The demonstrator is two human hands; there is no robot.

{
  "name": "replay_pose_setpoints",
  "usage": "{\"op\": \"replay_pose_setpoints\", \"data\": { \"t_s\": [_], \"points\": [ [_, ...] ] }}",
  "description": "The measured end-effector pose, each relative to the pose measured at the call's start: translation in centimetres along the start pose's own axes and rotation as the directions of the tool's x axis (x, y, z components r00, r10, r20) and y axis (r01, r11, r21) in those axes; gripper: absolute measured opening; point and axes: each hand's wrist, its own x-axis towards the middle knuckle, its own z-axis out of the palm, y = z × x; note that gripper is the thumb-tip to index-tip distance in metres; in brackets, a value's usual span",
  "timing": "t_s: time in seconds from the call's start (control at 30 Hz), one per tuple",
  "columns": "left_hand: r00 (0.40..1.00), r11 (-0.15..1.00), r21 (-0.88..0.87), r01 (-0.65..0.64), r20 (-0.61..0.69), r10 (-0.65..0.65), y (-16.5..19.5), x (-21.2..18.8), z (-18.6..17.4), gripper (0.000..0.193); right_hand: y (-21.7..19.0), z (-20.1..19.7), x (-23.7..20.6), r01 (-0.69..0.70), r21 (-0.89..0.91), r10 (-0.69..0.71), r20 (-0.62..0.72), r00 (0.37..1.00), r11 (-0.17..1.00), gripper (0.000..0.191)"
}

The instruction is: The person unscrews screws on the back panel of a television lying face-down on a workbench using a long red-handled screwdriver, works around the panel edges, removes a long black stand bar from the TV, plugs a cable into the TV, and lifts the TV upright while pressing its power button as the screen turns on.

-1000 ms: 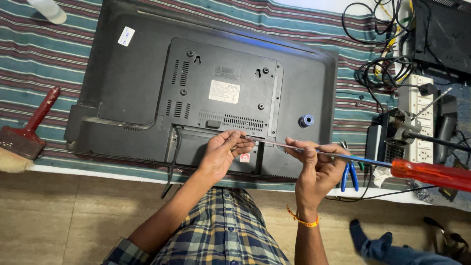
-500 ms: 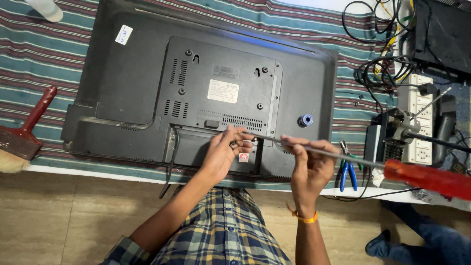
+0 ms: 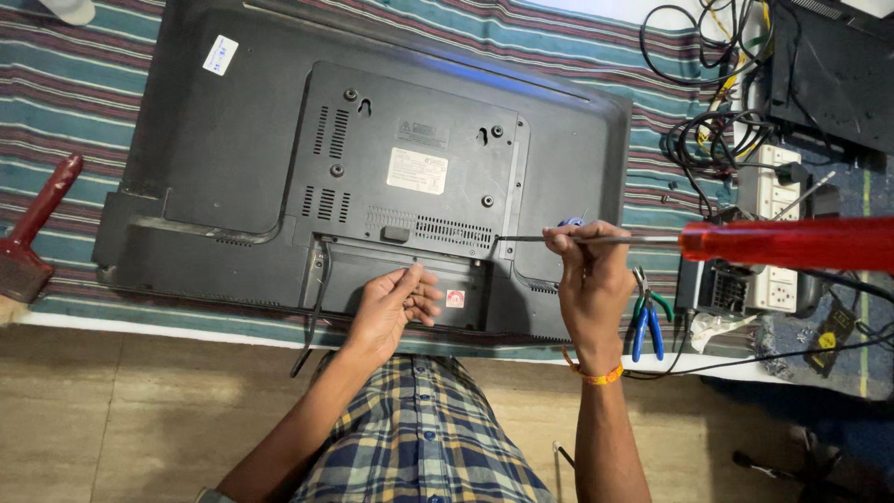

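**Inspector:** Your right hand [image 3: 589, 279] is pinched closed around the metal shaft of a long screwdriver [image 3: 652, 239], thumb and fingers gripping it close to the tip end. The red handle [image 3: 792, 243] sticks out to the right, free of your grip, over the right edge of the bed. The tip rests on the back cover of the television [image 3: 233, 158], near its lower right part.

**Operator:** And my left?

**Inspector:** Your left hand [image 3: 391, 303] lies on the recessed panel at the lower middle of the television's back, fingers loosely curled, knuckles up. I cannot tell whether they hold anything small beneath them.

**Operator:** Where does the set lie?

**Inspector:** Face down on the striped cloth [image 3: 84, 102], its bottom edge along the near edge of the bed, just before your checked shirt [image 3: 419, 447].

**Operator:** Anything else nearby?

**Inspector:** Blue-handled pliers [image 3: 645, 326] lie just right of your right wrist. A white power strip [image 3: 769, 233] and tangled cables [image 3: 708, 140] sit at the right edge. A brush with a dark red handle [image 3: 33, 233] lies at the left edge.
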Motion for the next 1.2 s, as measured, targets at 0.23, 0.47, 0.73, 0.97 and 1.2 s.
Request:
{"op": "replay_pose_setpoints", "data": {
  "t_s": [0.23, 0.47, 0.73, 0.97, 1.2],
  "points": [
    [0.999, 0.999, -0.029, -0.034, 0.027, 0.035, 0.7, -0.6, 0.4, 0.038, 0.1, 0.3, 1.4, -0.083, -0.201, 0.092, 0.037, 0.995, 0.976, 0.027],
    [0.994, 0.993, -0.109, -0.049, 0.09, 0.059, 1.4, -1.0, 0.9, 0.033, -1.4, -0.3, 4.0, -0.22, 0.201, 0.172, 0.234, 0.957, 0.955, 0.032],
    [0.991, 0.992, -0.073, -0.098, 0.086, 0.105, 1.9, -1.3, 1.1, 0.034, -2.0, 0.2, 4.3, -0.165, 0.197, 0.144, 0.114, 0.983, 0.966, 0.019],
    [0.995, 0.988, -0.124, -0.091, 0.028, 0.096, 3.1, -1.2, 1.2, 0.048, -3.0, -0.4, 4.8, -0.232, 0.368, 0.189, 0.149, 0.971, 0.9, 0.018],
    [0.989, 0.976, -0.183, -0.121, 0.061, 0.134, 3.5, -1.1, 0.8, 0.047, -1.8, -0.4, 3.8, -0.083, 0.126, 0.078, 0.047, 0.996, 0.988, 0.016]
  ]
}}
